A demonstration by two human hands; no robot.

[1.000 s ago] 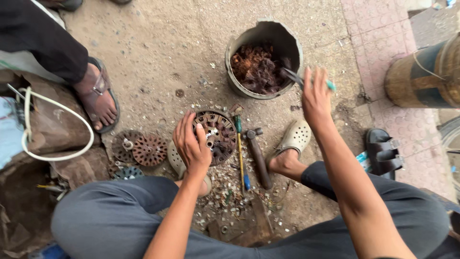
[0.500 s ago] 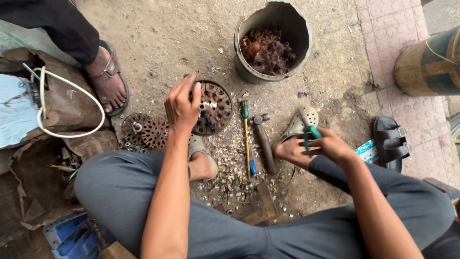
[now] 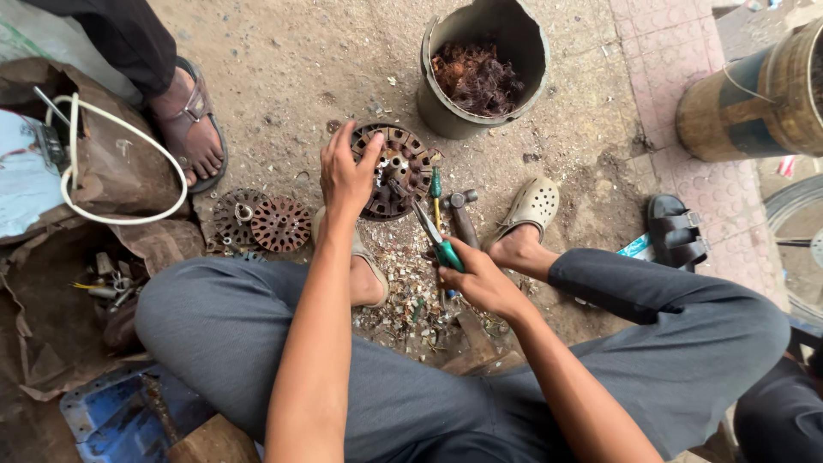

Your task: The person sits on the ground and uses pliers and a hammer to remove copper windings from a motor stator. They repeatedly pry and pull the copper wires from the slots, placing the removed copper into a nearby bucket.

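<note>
I sit on the dirt ground with my knees spread. My left hand (image 3: 345, 176) grips the rim of a round rusty motor stator (image 3: 405, 167) standing on the ground. My right hand (image 3: 480, 279) holds green-handled pliers (image 3: 433, 236), whose jaws reach into the middle of the stator. A hammer (image 3: 464, 219) and a green-handled screwdriver (image 3: 436, 195) lie on the ground just right of the stator, between my beige clogs (image 3: 533, 206).
A grey bucket (image 3: 447, 110) of tangled copper wire stands behind the stator. Two smaller rusty discs (image 3: 280, 224) lie at left. Another person's sandalled foot (image 3: 190, 129) is upper left. A black sandal (image 3: 677, 230) and a metal drum (image 3: 754, 94) sit right. Scrap bits litter the ground.
My right hand came back from the bucket, took up the green-handled pliers and brought their jaws to the stator. My left hand stays on the stator's rim.
</note>
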